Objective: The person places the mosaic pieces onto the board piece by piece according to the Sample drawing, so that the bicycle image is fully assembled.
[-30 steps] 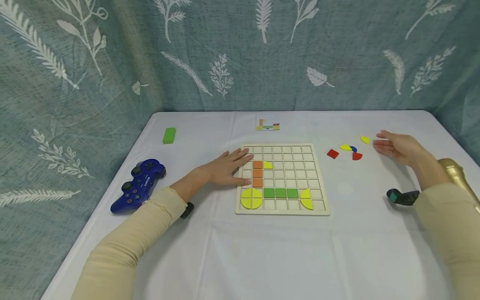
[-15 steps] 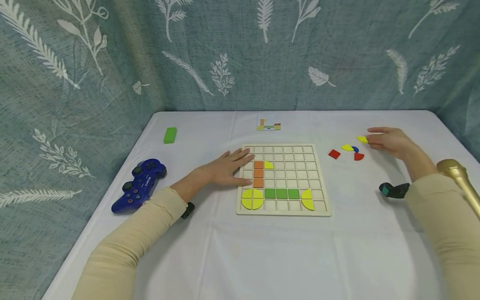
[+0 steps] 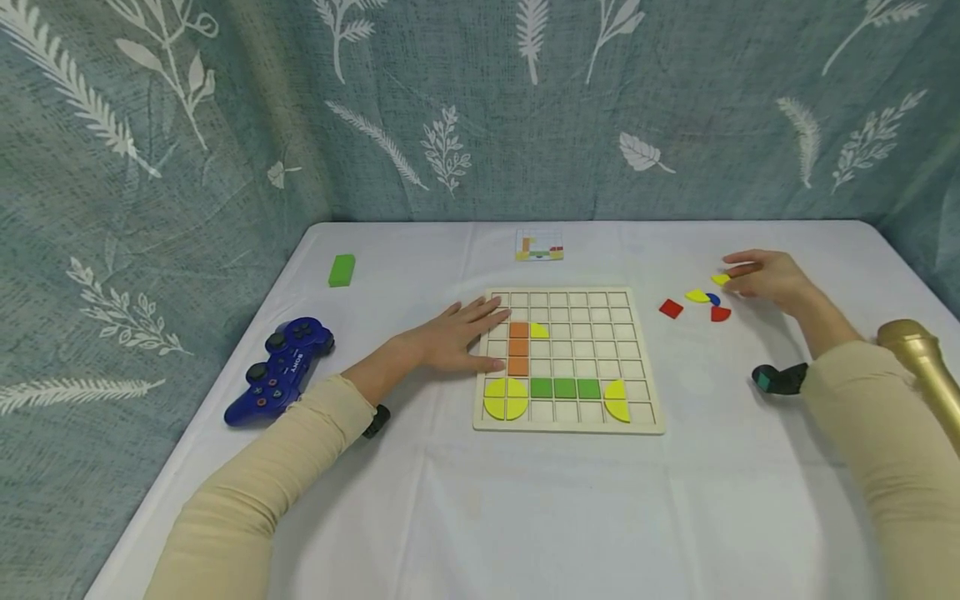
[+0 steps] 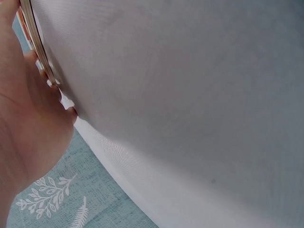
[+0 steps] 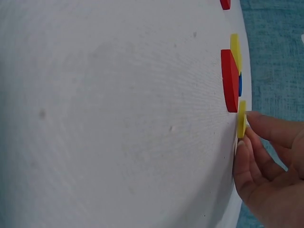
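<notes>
In the head view, my left hand (image 3: pixel 453 335) rests with spread fingers on the left edge of the square wooden grid board (image 3: pixel 558 421). Orange squares (image 3: pixel 518 348), green squares (image 3: pixel 565 388) and yellow quarter-circle pieces lie in the board's cells. At the right, my right hand (image 3: pixel 768 277) pinches a loose yellow quarter-circle piece (image 5: pixel 242 118) by its edge, low at the tabletop. Close to its fingertips lie another yellow quarter-circle (image 3: pixel 697 296), a small blue piece (image 3: pixel 713 299), a red quarter-circle (image 3: pixel 720 314) and a red square (image 3: pixel 671 309).
A small pattern card (image 3: pixel 539 246) lies behind the board. At the left are a green block (image 3: pixel 342 271) and a blue game controller (image 3: pixel 281 372). A gold microphone-like object (image 3: pixel 918 367) sits by the right forearm. Patterned curtain (image 3: pixel 555 125) hangs behind the table.
My right hand has moved left to the outermost yellow quarter-circle, and that piece has shifted slightly left with the fingers. My left hand has stayed on the board.
</notes>
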Demonstrator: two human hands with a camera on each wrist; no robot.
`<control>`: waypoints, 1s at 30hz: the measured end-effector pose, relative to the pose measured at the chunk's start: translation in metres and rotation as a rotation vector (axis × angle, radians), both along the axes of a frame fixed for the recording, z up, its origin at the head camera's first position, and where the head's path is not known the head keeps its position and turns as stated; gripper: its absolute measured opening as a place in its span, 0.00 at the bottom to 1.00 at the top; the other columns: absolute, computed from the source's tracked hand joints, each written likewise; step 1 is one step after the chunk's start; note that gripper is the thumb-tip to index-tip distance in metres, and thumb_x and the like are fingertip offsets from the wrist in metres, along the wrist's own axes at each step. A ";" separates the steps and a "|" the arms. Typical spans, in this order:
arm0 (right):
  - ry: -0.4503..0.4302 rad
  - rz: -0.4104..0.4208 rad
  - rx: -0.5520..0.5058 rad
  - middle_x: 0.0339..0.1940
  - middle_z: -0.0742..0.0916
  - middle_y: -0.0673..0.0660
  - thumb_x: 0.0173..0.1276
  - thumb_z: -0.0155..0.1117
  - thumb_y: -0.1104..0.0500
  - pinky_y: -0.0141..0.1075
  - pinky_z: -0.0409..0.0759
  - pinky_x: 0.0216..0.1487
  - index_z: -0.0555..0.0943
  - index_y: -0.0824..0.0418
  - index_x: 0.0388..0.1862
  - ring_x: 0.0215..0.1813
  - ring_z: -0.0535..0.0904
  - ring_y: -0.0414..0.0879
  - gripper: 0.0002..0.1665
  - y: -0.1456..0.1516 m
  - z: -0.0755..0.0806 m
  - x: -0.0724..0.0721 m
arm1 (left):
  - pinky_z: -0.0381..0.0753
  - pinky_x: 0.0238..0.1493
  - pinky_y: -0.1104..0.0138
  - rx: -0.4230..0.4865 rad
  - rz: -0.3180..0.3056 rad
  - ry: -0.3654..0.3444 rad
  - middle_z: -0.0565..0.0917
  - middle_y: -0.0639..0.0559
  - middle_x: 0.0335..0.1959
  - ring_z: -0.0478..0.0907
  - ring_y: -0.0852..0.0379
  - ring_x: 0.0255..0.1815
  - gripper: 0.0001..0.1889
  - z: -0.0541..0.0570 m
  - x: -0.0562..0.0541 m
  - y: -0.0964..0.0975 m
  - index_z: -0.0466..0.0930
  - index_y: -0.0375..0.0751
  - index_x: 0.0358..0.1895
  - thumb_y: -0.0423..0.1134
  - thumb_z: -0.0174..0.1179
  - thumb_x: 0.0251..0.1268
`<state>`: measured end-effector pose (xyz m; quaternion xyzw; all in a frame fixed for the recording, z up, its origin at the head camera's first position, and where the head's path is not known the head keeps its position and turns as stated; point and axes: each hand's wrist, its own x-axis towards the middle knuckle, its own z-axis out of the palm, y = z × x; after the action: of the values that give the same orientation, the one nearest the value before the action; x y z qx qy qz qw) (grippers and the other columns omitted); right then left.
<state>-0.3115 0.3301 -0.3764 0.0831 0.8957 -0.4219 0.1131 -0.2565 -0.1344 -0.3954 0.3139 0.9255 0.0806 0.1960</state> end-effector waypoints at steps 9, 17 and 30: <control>0.026 0.001 0.069 0.56 0.70 0.71 0.67 0.62 0.65 0.23 0.67 0.25 0.65 0.70 0.68 0.46 0.69 0.59 0.32 -0.004 0.001 0.001 | 0.31 0.72 0.54 0.008 -0.013 0.003 0.33 0.56 0.77 0.27 0.56 0.75 0.47 0.000 -0.001 0.000 0.36 0.56 0.78 0.70 0.47 0.63; 0.033 -0.042 0.090 0.54 0.70 0.71 0.68 0.62 0.61 0.23 0.68 0.23 0.67 0.70 0.67 0.42 0.72 0.54 0.31 -0.001 -0.002 0.002 | 0.31 0.72 0.53 0.017 -0.017 0.000 0.34 0.55 0.77 0.27 0.55 0.75 0.47 0.001 -0.001 0.001 0.36 0.55 0.78 0.69 0.47 0.63; 0.122 -0.020 -0.019 0.50 0.78 0.66 0.70 0.60 0.52 0.23 0.77 0.35 0.70 0.72 0.62 0.30 0.77 0.29 0.31 -0.007 0.003 0.016 | 0.31 0.72 0.53 0.005 -0.010 0.000 0.33 0.57 0.77 0.27 0.56 0.75 0.46 0.001 0.000 0.000 0.36 0.56 0.78 0.70 0.46 0.63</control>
<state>-0.2955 0.3228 -0.3733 0.0653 0.8960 -0.4357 0.0550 -0.2569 -0.1349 -0.3943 0.3193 0.9236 0.0821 0.1955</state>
